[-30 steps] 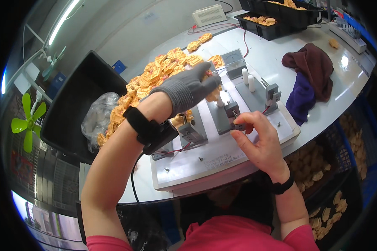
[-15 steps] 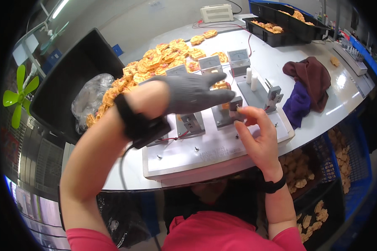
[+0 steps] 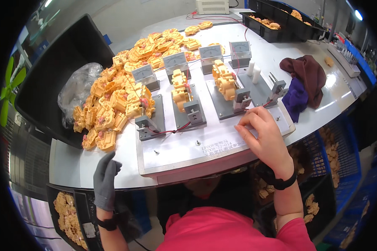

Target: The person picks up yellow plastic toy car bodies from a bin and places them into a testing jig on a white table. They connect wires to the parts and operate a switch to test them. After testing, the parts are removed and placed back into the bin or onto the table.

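My left hand [image 3: 104, 180], in a grey glove, hovers at the table's front left edge, its fingers slightly bent and nothing visible in them. Bare, my right hand [image 3: 264, 136] is held over the front right of a white test board [image 3: 171, 161], fingers loosely curled and apart from the thumb. Just beyond its fingertips stands a grey clamp block [image 3: 242, 99] with a yellow plastic gear housing [image 3: 224, 79] on the station behind. Another yellow housing [image 3: 180, 91] sits on the middle station, and one more [image 3: 144, 102] on the left station.
A heap of yellow housings [image 3: 107, 111] lies left of the board, beside a tilted black bin [image 3: 67, 71] with clear plastic. Dial meters [image 3: 174, 61] line the board's back. Brown cloth [image 3: 308, 77] and purple cloth [image 3: 295, 98] lie right. Black trays [image 3: 276, 35] stand behind.
My left hand has swung from above the stations down to the table's front left edge, uncovering the housings. My right hand has drawn slightly back from the clamp block. The view has shifted.
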Demonstrator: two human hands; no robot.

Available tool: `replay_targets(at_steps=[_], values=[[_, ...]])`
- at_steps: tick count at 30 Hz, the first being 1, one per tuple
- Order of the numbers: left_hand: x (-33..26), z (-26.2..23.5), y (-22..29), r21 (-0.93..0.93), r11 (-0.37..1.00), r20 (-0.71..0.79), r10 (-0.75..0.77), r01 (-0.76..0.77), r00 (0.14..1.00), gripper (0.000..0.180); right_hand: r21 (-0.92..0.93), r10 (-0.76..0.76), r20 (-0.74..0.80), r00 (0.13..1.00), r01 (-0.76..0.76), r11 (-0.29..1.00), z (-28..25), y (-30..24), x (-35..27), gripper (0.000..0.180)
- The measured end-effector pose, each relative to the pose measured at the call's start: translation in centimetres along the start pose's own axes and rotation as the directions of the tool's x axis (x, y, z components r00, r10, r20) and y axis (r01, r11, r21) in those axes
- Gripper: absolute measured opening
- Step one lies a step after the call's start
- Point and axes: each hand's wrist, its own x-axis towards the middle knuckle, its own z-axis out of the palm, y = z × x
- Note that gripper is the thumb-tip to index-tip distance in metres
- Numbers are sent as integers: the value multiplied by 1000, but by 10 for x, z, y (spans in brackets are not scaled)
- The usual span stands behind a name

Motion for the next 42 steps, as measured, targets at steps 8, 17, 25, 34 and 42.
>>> replay_targets(at_steps=[8,17,25,34,42], values=[[8,3,-103,297,951,-222,160,-90,962,25,5,72,134,988,-74,997,-8,2,3,10],[29,16,-105,568,821,-290,260,-53,921,24,-87,97,194,976,-82,993,-9,-2,7,11],[27,15,-102,520,853,-330,246,-42,911,22,-101,166,184,969,-149,984,-6,5,6,24],[26,17,-93,524,851,-337,229,-20,913,22,-122,181,181,967,-160,980,-7,13,9,28],[29,14,-91,525,850,-328,157,42,932,28,-76,209,160,965,-199,977,-4,12,8,30]])
